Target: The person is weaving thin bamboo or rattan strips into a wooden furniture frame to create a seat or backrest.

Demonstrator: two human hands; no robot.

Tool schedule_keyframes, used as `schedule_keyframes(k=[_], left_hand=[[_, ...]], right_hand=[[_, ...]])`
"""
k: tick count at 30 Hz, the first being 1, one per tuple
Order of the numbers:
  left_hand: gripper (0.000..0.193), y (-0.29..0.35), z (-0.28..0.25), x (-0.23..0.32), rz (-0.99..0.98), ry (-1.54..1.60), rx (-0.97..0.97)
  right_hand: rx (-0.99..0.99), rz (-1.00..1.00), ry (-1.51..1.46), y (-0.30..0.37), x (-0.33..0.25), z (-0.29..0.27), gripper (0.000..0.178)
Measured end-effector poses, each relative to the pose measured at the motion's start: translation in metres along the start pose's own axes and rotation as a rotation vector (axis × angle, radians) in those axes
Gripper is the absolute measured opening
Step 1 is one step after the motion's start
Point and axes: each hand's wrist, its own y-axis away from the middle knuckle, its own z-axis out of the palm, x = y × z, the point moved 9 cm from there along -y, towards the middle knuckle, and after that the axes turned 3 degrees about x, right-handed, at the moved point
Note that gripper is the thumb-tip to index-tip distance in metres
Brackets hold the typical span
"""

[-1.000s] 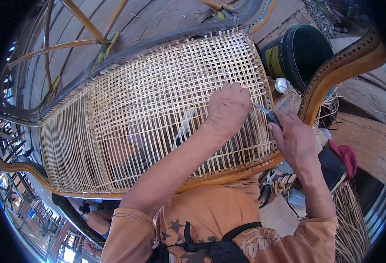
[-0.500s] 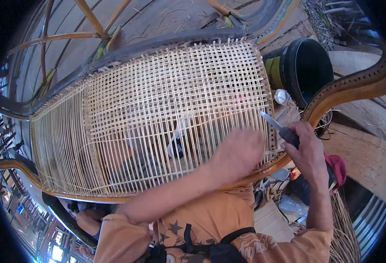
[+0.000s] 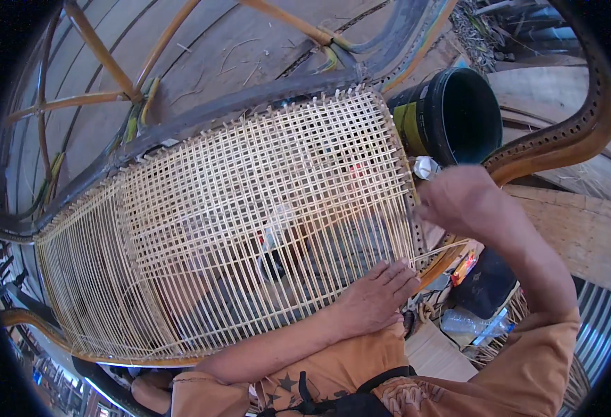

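Note:
A cane seat panel (image 3: 263, 181) spans a curved wooden frame (image 3: 562, 151) before me. Its far part is a tight open mesh, while the near part shows mostly parallel strands. My left hand (image 3: 376, 295) lies with fingers extended over the near right strands, beside the frame's edge. At the panel's right border, my right hand (image 3: 464, 200) is curled into a fist and blurred by motion. Its fingertips and whatever they hold are hidden. Two loose-looking cane strands (image 3: 444, 249) stick out over the right rail, just beyond my left fingertips.
A dark bucket (image 3: 430, 118) lies on its side beyond the panel's right corner, near a crumpled white object (image 3: 427, 167). A clear plastic bottle (image 3: 468, 323) and a dark bag-like object (image 3: 484, 281) are at lower right. Rattan poles (image 3: 100, 52) rise at far left.
My right hand has moved up and turned over; the dark-handled, bladed tool seen in it earlier is out of sight. My left hand has lowered and flattened onto the strands. The view has shifted.

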Motion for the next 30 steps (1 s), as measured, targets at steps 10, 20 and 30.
schedule_keyframes(k=[10, 20, 30], left_hand=[[0.071, -0.002, -0.002, -0.003, -0.03, 0.042, 0.012], [0.068, -0.002, 0.006, -0.004, -0.026, -0.025, -0.086], [0.071, -0.003, -0.001, -0.001, 0.025, -0.035, 0.073]], right_hand=[[0.094, -0.017, -0.029, -0.006, 0.001, -0.009, 0.027], [0.327, 0.126, -0.197, 0.039, 0.025, 0.007, 0.026], [0.28, 0.15, -0.301, 0.049, 0.036, 0.049, 0.025]])
